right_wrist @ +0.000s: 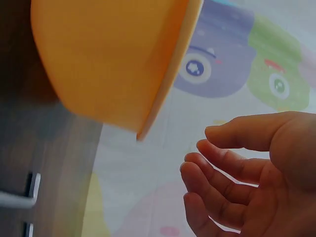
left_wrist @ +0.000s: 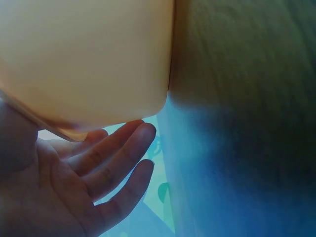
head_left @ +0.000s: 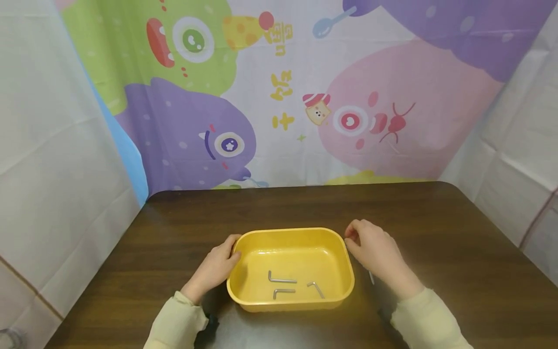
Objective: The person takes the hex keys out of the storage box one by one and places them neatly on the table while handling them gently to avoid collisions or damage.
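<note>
A yellow rectangular plastic basin sits on the table in the head view. Three L-shaped hex keys lie on its floor: one longer hex key, a shorter hex key and a slanted hex key. My left hand grips the basin's left rim, thumb over the edge and fingers outside against the wall. Just off the right rim hovers my right hand, its fingers loosely bent and holding nothing in the right wrist view. Below it, a metal hex key shows partly, the rest hidden by the hand.
In the right wrist view, metal rod ends lie on the table beside the basin. The dark wooden table runs back to a cartoon-print curtain. Pale sheets hang at the left and right.
</note>
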`<state>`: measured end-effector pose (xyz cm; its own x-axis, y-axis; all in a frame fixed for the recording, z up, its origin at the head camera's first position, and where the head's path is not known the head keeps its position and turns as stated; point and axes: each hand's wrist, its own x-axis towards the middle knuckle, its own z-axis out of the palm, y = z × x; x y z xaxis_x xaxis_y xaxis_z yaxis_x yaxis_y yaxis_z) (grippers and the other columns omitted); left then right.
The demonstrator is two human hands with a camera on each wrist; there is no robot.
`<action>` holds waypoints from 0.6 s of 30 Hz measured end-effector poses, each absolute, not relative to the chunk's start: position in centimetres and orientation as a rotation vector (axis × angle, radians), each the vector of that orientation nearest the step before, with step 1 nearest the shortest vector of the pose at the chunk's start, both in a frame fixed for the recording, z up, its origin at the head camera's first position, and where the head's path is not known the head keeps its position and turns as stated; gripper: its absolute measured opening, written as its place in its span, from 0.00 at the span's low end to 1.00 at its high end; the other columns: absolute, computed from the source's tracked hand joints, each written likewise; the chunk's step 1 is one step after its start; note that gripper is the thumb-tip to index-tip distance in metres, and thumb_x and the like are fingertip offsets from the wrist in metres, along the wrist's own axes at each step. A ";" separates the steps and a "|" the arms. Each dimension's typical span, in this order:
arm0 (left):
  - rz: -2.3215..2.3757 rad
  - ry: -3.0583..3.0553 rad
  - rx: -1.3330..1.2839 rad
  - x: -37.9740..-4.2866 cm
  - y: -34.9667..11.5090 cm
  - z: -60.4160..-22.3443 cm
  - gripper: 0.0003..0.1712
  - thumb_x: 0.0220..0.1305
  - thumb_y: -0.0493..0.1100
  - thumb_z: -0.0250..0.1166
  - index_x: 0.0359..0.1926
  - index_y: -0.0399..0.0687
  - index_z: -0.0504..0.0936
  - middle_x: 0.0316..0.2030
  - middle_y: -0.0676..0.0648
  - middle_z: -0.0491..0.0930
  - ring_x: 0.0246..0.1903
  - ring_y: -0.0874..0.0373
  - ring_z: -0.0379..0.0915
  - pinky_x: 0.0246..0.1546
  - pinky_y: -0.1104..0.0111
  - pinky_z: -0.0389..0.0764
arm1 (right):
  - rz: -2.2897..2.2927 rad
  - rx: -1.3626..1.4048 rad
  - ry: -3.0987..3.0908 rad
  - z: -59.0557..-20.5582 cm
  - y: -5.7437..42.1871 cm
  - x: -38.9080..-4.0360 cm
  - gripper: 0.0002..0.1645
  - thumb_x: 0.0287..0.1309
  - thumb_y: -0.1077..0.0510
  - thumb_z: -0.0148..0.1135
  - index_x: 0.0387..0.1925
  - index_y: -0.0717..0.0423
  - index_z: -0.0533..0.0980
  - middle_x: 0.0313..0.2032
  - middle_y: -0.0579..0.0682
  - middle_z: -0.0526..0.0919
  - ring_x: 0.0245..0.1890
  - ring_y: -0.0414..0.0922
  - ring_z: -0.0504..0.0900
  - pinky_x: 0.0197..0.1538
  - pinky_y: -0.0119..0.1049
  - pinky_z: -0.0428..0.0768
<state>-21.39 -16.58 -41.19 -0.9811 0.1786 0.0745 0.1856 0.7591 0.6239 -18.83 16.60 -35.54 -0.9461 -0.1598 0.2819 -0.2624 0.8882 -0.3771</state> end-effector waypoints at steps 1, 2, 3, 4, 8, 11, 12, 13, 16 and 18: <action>-1.043 -2.937 -0.305 -21.4 -16.6 -41.2 0.21 0.62 0.41 0.53 0.57 0.46 0.69 0.47 0.43 0.77 0.37 0.55 0.73 0.41 0.59 0.74 | 0.617 0.330 -2.812 -35.6 16.3 -18.8 0.04 0.50 0.59 0.61 0.30 0.54 0.75 0.26 0.46 0.74 0.24 0.41 0.71 0.27 0.37 0.72; -1.044 -2.937 -0.303 -21.4 -16.5 -41.2 0.21 0.62 0.41 0.53 0.57 0.46 0.69 0.47 0.43 0.77 0.37 0.54 0.73 0.41 0.58 0.74 | 0.623 0.344 -2.811 -35.6 16.1 -18.7 0.04 0.49 0.60 0.61 0.30 0.54 0.75 0.27 0.46 0.74 0.24 0.41 0.71 0.28 0.36 0.71; -1.044 -2.936 -0.302 -21.3 -16.5 -41.2 0.21 0.62 0.41 0.53 0.57 0.46 0.69 0.47 0.43 0.77 0.37 0.54 0.73 0.41 0.58 0.74 | 0.631 0.359 -2.812 -35.7 15.8 -18.7 0.04 0.49 0.60 0.61 0.30 0.54 0.75 0.26 0.45 0.74 0.24 0.40 0.71 0.28 0.36 0.71; -1.046 -2.936 -0.301 -21.3 -16.5 -41.2 0.21 0.62 0.41 0.53 0.57 0.46 0.68 0.47 0.43 0.77 0.37 0.54 0.73 0.41 0.58 0.74 | 0.636 0.379 -2.813 -35.8 15.5 -18.7 0.04 0.49 0.60 0.61 0.30 0.54 0.75 0.26 0.45 0.74 0.24 0.40 0.71 0.28 0.35 0.71; -1.049 -2.932 -0.308 -21.3 -16.5 -41.2 0.20 0.63 0.41 0.53 0.57 0.46 0.69 0.47 0.43 0.77 0.37 0.54 0.73 0.41 0.58 0.74 | 0.641 0.427 -2.826 -36.2 14.6 -18.8 0.03 0.49 0.60 0.62 0.28 0.53 0.75 0.25 0.44 0.74 0.23 0.39 0.70 0.28 0.33 0.70; -1.048 -2.930 -0.320 -21.2 -16.5 -41.2 0.20 0.62 0.41 0.53 0.56 0.46 0.69 0.46 0.42 0.77 0.36 0.54 0.73 0.40 0.59 0.74 | 0.631 0.452 -2.840 -36.5 14.2 -18.8 0.04 0.48 0.60 0.63 0.27 0.53 0.75 0.25 0.43 0.73 0.22 0.39 0.69 0.27 0.33 0.69; -1.046 -2.930 -0.319 -21.2 -16.5 -41.2 0.20 0.62 0.41 0.53 0.56 0.46 0.69 0.46 0.42 0.77 0.36 0.54 0.73 0.40 0.59 0.74 | 0.626 0.461 -2.847 -36.6 14.0 -18.8 0.04 0.48 0.59 0.63 0.27 0.53 0.75 0.24 0.43 0.73 0.22 0.39 0.69 0.27 0.33 0.69; -1.047 -2.930 -0.320 -21.2 -16.5 -41.2 0.20 0.62 0.41 0.53 0.56 0.46 0.69 0.46 0.42 0.77 0.36 0.54 0.73 0.40 0.59 0.74 | 0.621 0.471 -2.856 -36.7 13.8 -18.7 0.04 0.48 0.59 0.63 0.27 0.53 0.75 0.24 0.43 0.73 0.22 0.39 0.69 0.27 0.33 0.69; -1.050 -2.933 -0.313 -21.3 -16.6 -41.3 0.21 0.62 0.41 0.53 0.57 0.46 0.69 0.47 0.42 0.77 0.37 0.54 0.73 0.41 0.58 0.74 | 0.613 0.506 -2.880 -37.1 13.3 -18.7 0.05 0.47 0.59 0.64 0.26 0.53 0.75 0.24 0.43 0.74 0.23 0.38 0.70 0.27 0.33 0.69; -1.052 -2.934 -0.308 -21.4 -16.6 -41.3 0.21 0.62 0.41 0.53 0.57 0.46 0.68 0.47 0.42 0.77 0.38 0.54 0.74 0.42 0.58 0.74 | 0.605 0.522 -2.898 -37.4 12.9 -18.7 0.05 0.47 0.59 0.65 0.26 0.53 0.75 0.24 0.42 0.74 0.23 0.38 0.70 0.27 0.33 0.69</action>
<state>-21.37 -16.60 -41.30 -0.9806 0.1810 0.0748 0.1873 0.7551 0.6283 -18.68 12.85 -37.42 -0.9307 -0.3063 0.2001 -0.3608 0.8591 -0.3630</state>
